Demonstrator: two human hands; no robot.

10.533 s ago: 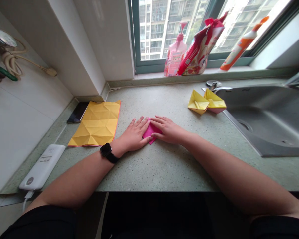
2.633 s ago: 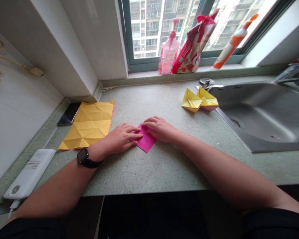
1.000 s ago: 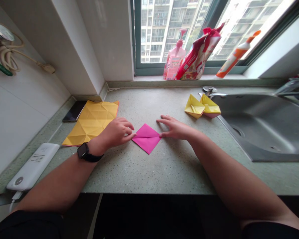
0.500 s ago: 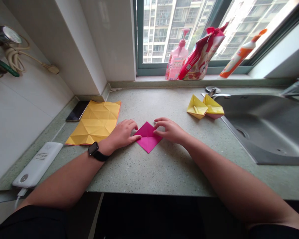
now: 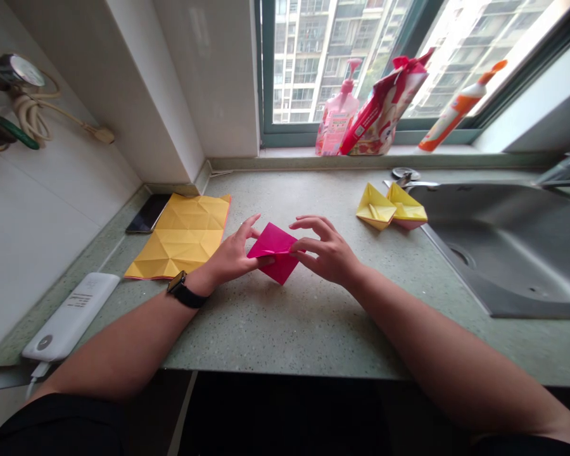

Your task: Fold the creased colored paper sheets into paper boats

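A folded pink paper square (image 5: 275, 253) is lifted off the green speckled counter (image 5: 294, 316), tilted with one corner pointing down. My left hand (image 5: 230, 256), with a black watch on its wrist, pinches the paper's left corner between thumb and fingers. My right hand (image 5: 325, 253) pinches the right corner with thumb and forefinger, its other fingers spread above.
A creased yellow sheet (image 5: 185, 234) lies to the left, over a phone (image 5: 147, 213). A white power bank (image 5: 69, 316) sits at the near left. Two yellow folded paper boats (image 5: 392, 206) rest beside the steel sink (image 5: 513, 247). Bottles and a red pouch (image 5: 382, 104) stand on the windowsill.
The pink paper lay flat on the counter under my fingertips; both hands have now pinched its side corners and raised it off the surface.
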